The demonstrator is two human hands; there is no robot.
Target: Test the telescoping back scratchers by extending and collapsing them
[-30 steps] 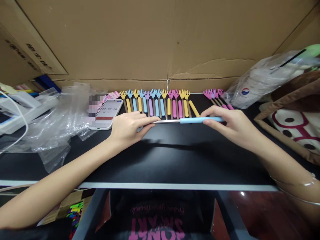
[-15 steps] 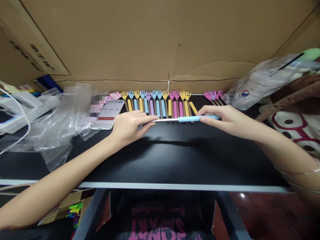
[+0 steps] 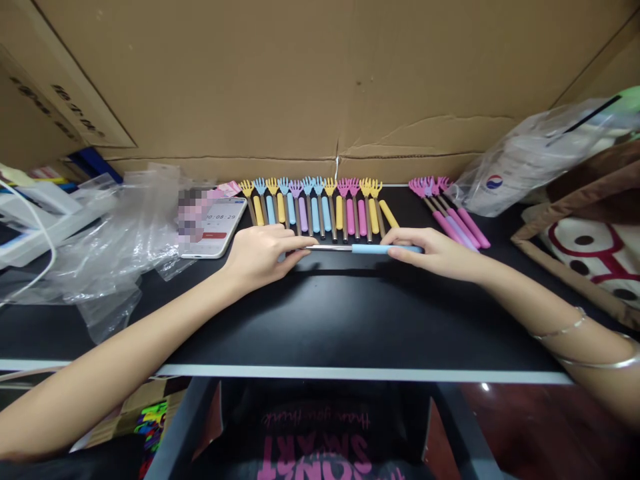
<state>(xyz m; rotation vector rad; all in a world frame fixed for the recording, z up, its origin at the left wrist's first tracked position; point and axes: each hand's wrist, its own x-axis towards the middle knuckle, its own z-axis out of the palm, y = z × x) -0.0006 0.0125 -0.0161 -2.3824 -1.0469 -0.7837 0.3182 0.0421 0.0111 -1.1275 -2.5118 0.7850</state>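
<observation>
Both my hands hold one telescopic back scratcher (image 3: 367, 249) sideways over the black table (image 3: 350, 320). My left hand (image 3: 263, 253) is closed round its hidden head end and metal rod. My right hand (image 3: 430, 252) pinches the light blue handle. Behind it lies a row of several back scratchers (image 3: 315, 210) with yellow, blue, purple and pink hand-shaped heads, laid side by side against the cardboard. A small bunch of pink back scratchers (image 3: 450, 213) lies apart to the right.
A phone (image 3: 215, 227) showing a timer lies left of the row, beside crumpled clear plastic bags (image 3: 110, 247). A cardboard wall (image 3: 320, 87) closes the back. At the right are a plastic bag (image 3: 530, 160) and a brown and white bag (image 3: 585, 247).
My right hand has slid left along the rod toward my left hand, so the blue-handled scratcher is shorter. The pink bunch behind my right hand now shows fully.
</observation>
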